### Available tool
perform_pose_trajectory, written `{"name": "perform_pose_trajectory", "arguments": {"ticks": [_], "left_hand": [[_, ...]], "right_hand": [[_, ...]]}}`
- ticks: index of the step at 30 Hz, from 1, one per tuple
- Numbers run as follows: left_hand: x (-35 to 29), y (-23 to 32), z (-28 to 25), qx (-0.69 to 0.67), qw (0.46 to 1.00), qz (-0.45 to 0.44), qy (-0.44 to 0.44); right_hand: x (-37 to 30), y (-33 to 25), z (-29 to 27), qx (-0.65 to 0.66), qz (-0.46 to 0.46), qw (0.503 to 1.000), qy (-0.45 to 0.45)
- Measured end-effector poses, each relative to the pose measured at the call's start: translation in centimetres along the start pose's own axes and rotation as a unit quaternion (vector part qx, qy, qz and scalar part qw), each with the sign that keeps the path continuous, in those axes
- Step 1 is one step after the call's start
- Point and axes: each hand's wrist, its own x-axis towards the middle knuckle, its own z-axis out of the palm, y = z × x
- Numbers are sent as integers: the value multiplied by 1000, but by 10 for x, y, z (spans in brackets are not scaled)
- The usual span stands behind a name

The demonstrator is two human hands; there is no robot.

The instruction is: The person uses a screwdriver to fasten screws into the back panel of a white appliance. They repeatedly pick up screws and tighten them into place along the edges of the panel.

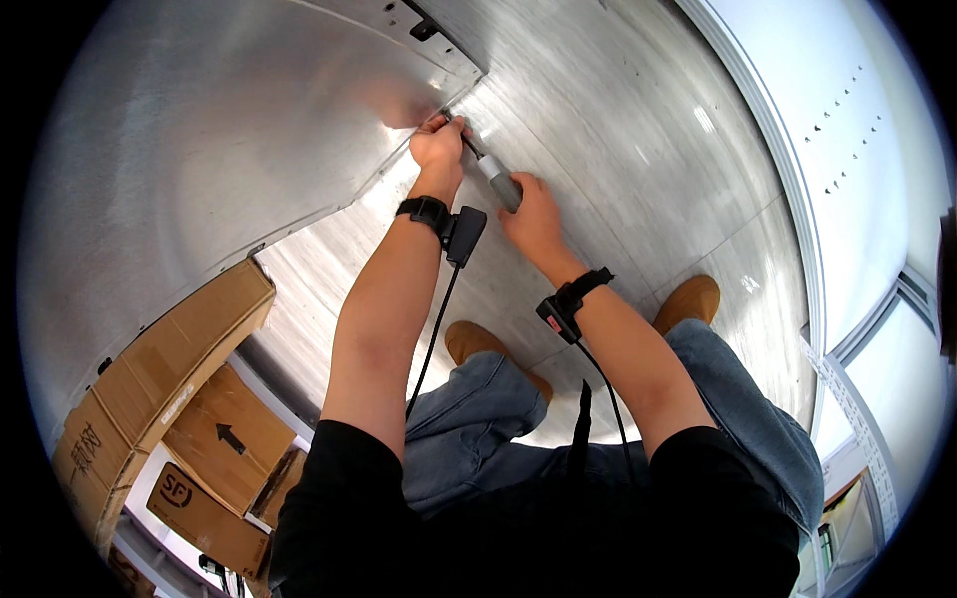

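Gripping a grey-handled screwdriver (495, 179) at upper centre, right hand (533, 221) clenched round its handle, left hand (437, 143) pinching the tip against the metal panel seam (379, 179), cardboard boxes (199, 399) lower left.

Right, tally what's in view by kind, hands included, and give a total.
Hands: 2 (left hand, right hand)
Grey-handled tool: 1
Black wrist bands with cables: 2 ()
Tan boots: 2 ()
Cardboard boxes: at least 3
Total: at least 10

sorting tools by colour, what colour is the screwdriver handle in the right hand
Grey, on the screwdriver handle in the right hand; head view.
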Motion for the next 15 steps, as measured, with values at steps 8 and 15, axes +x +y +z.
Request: {"name": "perform_pose_trajectory", "arguments": {"ticks": [8, 15], "left_hand": [[9, -4, -8, -30, 998, 8, -58], [8, -8, -14, -45, 995, 23, -88]], "right_hand": [[16, 7, -19, 437, 284, 807, -278], [13, 6, -6, 227, 135, 934, -240]]}}
